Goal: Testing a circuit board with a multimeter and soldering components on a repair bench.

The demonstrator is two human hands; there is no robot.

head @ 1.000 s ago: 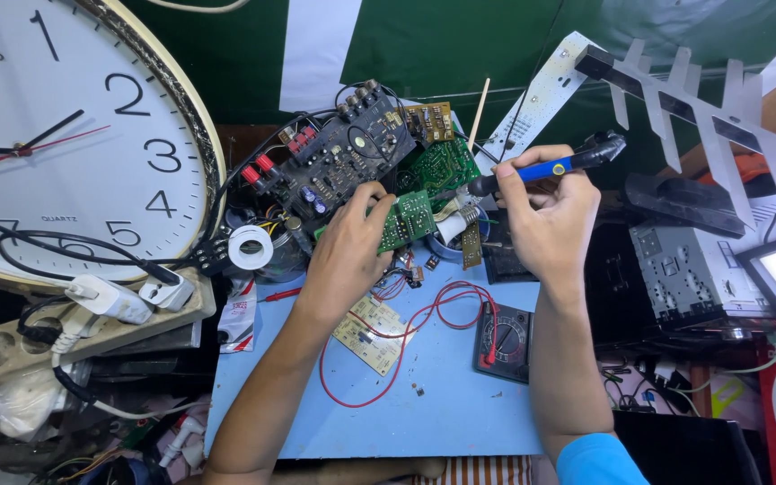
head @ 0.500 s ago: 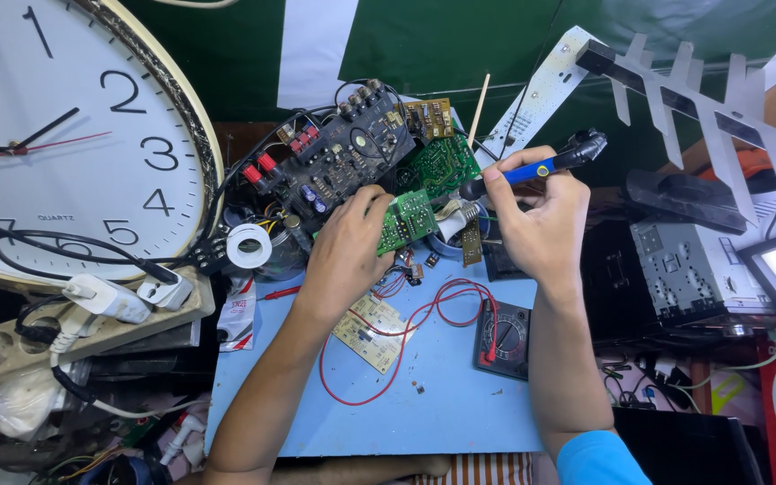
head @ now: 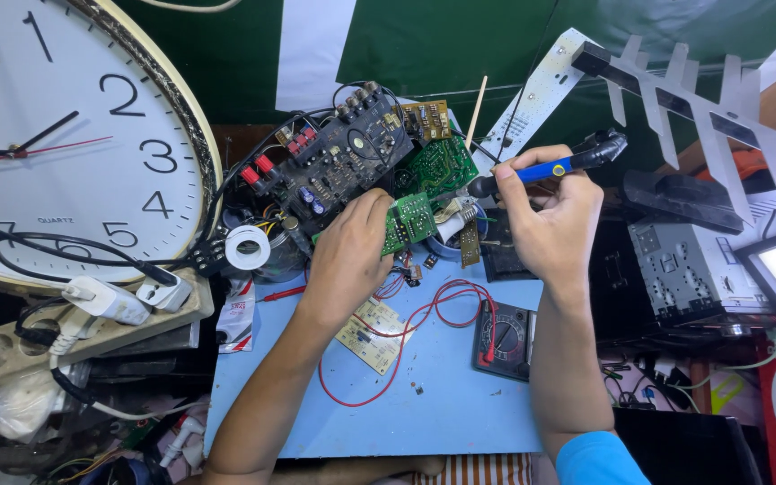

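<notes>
The left hand (head: 348,256) is pinching a small green circuit board (head: 410,218) in a closed grip, tilting it up off the blue surface (head: 442,404), seemingly so its face is meeting the tool. The right hand (head: 550,220) is wrapping its grip tight around a blue-handled soldering iron (head: 545,168), pen-style, its tip pointing down toward the board. A black multimeter (head: 505,337) with red leads (head: 406,332) is lying just beside the right forearm, within reach. 1 large wall clock (head: 56,144) is leaning at the left.
</notes>
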